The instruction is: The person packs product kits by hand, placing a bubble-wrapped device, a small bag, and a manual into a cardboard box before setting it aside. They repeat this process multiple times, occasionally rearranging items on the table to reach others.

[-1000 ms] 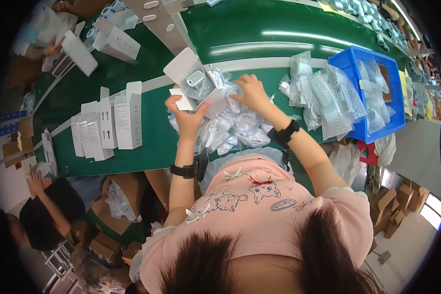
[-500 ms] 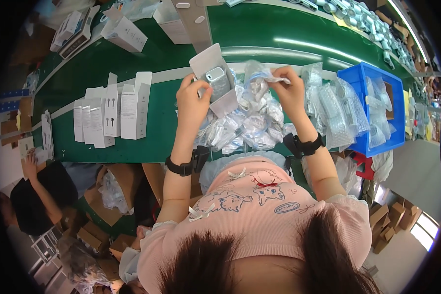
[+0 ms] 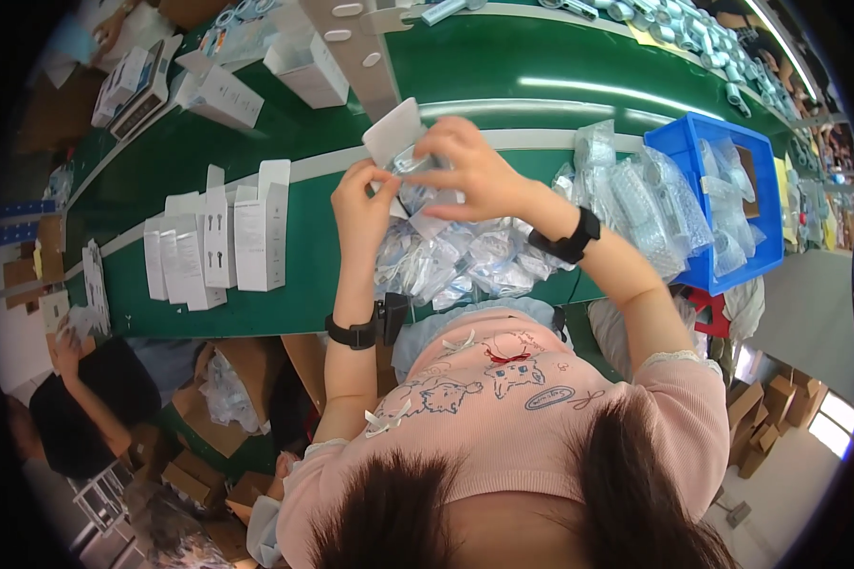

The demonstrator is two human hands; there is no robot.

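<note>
My left hand [image 3: 362,196] is closed on the side of a small white carton [image 3: 394,131], whose flap stands up at the far end. Over the carton's mouth is my right hand [image 3: 474,175], fingers bent and spread apart. A clear plastic bag [image 3: 410,163] shows at the mouth, next to the right fingers; its contents cannot be made out. The right hand hides most of the carton's inside. Nearer to me, a heap of small clear bags with whitish parts [image 3: 488,261] lies on the green table [image 3: 327,223].
Several white cartons [image 3: 220,232] stand in a row at left. Bubble-wrapped items [image 3: 650,204] lie at right beside a blue bin [image 3: 773,213]. More white cartons [image 3: 313,71] stand beyond a metal post [image 3: 360,47]. Another person's arm [image 3: 95,403] is at far left.
My right hand has moved left, from above the bag heap to the carton's mouth, bringing the clear bag there. The left hand still holds the carton, which has shifted slightly left.
</note>
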